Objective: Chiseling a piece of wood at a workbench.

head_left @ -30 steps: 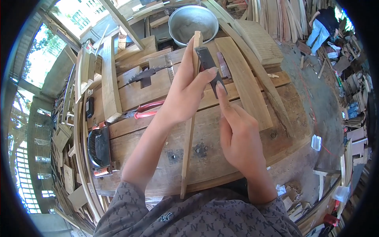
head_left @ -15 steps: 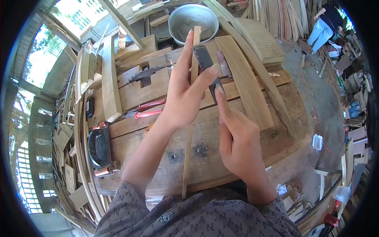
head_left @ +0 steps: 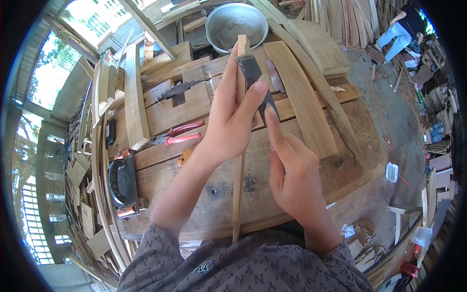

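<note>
My left hand [head_left: 232, 124] is closed around a long thin wooden strip [head_left: 238, 194], which runs from its pale upper end down to my shirt. Slanting across the strip is a dark, flat rectangular bar [head_left: 249, 69], perhaps a metal blade; its kind is unclear. My left thumb presses on the bar's face. My right hand [head_left: 296, 163] has its fingers curled, with the thumb and index finger at the bar's lower end. Left of my hands, red-handled pliers [head_left: 184, 134] and a serrated dark metal piece [head_left: 179, 90] lie on the wooden workbench [head_left: 287, 202].
A metal basin [head_left: 237, 27] stands at the far edge. Wide boards [head_left: 301, 97] and a reddish-brown flat piece [head_left: 275, 75] lie to the right. A black tool with orange ends [head_left: 122, 180] sits at left. One person [head_left: 401, 31] stands far right among wood scraps.
The strip's lower end has swung slightly right, and my left hand has shifted a little with it. The dark bar stays in nearly the same place. The distant person has moved slightly.
</note>
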